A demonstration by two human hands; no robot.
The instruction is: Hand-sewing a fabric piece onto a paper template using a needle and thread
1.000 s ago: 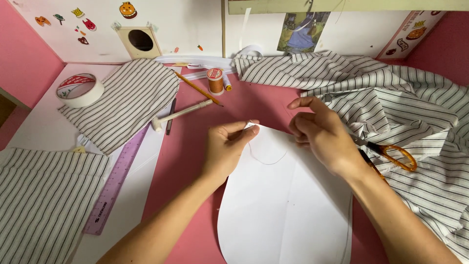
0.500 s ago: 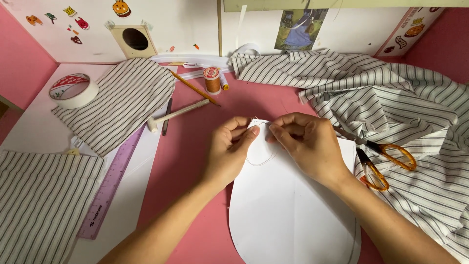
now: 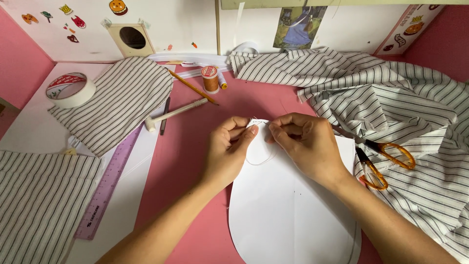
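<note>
My left hand (image 3: 229, 149) and my right hand (image 3: 305, 144) meet over the rounded top of a white paper pattern (image 3: 288, 215) lying on the pink table (image 3: 185, 161). Both pinch a thin white thread (image 3: 261, 160) that loops down over the paper between them. The fingertips nearly touch. Whether a needle sits between the fingers I cannot make out.
Orange-handled scissors (image 3: 386, 159) lie on striped fabric (image 3: 391, 107) at the right. An orange thread spool (image 3: 211, 79), a pencil (image 3: 193, 87) and a white tool (image 3: 173, 113) lie behind my hands. At the left are a tape roll (image 3: 68, 90), more striped pieces (image 3: 117, 105) and a purple ruler (image 3: 108, 188).
My right hand came in from the right to meet my left hand at the paper's top edge. Both hands now pinch the thread close together.
</note>
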